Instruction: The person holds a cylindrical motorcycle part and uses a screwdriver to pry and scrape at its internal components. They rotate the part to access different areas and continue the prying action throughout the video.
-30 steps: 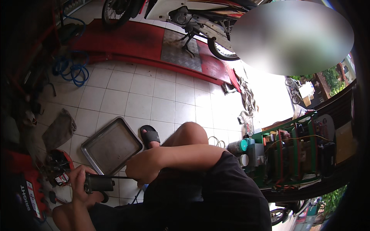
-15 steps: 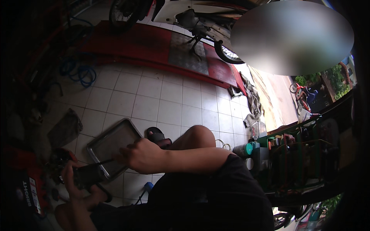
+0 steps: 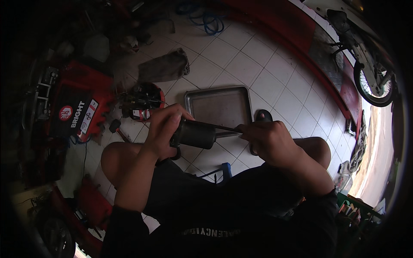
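My left hand [image 3: 162, 129] is closed around one end of a dark cylindrical part [image 3: 198, 134], which lies nearly level above my lap. My right hand [image 3: 273, 141] pinches the end of a thin dark rod [image 3: 224, 128]. The rod runs along the upper side of the cylinder toward my left fingers; whether it is a tool or a loose piece I cannot make out. Just beyond both hands, a shallow metal tray [image 3: 217, 89] rests on the tiles.
Left of the tray is a red round container [image 3: 160, 92] with dark items, near a grey cloth [image 3: 165, 66]. A hammer [image 3: 118, 129] lies by my left knee, beside a red box [image 3: 79, 107]. A motorcycle [image 3: 363, 53] stands on a red platform [image 3: 297, 38] at far right.
The view has swung left, so the tray and both hands now appear nearer the middle. Both hands still hold the cylindrical part and the rod.
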Demonstrator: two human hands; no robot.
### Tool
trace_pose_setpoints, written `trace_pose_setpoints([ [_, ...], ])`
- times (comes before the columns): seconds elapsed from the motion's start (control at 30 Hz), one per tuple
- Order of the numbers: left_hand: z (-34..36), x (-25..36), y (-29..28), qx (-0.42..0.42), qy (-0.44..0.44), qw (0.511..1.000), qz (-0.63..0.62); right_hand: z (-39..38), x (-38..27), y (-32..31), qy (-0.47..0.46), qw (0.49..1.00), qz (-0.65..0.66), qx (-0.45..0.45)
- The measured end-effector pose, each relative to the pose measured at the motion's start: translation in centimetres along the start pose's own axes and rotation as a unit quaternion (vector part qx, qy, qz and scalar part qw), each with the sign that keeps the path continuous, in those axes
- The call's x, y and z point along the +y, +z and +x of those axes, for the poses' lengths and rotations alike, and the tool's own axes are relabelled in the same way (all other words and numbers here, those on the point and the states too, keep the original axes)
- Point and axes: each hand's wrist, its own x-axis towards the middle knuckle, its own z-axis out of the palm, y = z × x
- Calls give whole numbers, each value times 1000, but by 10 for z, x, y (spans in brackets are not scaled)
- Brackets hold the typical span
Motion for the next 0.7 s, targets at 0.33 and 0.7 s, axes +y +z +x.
trace_pose_setpoints([
  [0.33, -7, 2, 1, 27, -90, 990, -105, -2, -4, 6, 4, 999, -26, 47],
  [0.7, -13, 1, -8, 12, -147, 977, -155, 2, -7, 10, 9, 994, 100, 31],
])
